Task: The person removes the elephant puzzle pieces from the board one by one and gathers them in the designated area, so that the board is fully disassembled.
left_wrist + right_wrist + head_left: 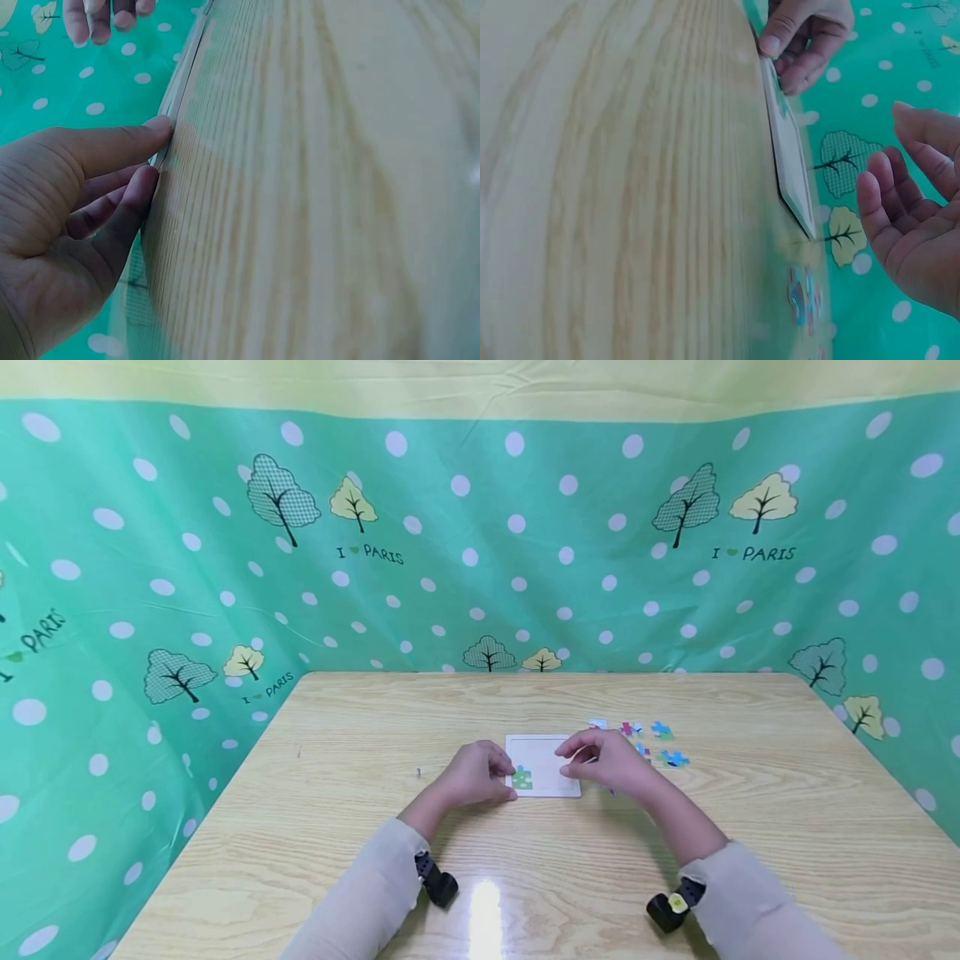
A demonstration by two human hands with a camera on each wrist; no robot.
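A white puzzle board point(546, 783) with a thin inner outline lies flat on the table. Joined green jigsaw pieces point(522, 778) fill its near left corner. My left hand point(480, 772) grips the board's left edge at that corner, and the left wrist view shows the thumb and a finger point(154, 135) on the edge. Above the board's right side hovers my right hand point(606, 760), its fingers loosely bent and apart from the thumb. No piece shows between them in the right wrist view, where the hand point(922, 217) is off the board.
Several loose jigsaw pieces point(673, 758) in blue, pink and green are scattered right of the board, some partly hidden by my right hand. A tiny dark object point(418, 772) lies left of the board. Behind the wooden table point(360, 710) hangs a green dotted curtain point(442, 527).
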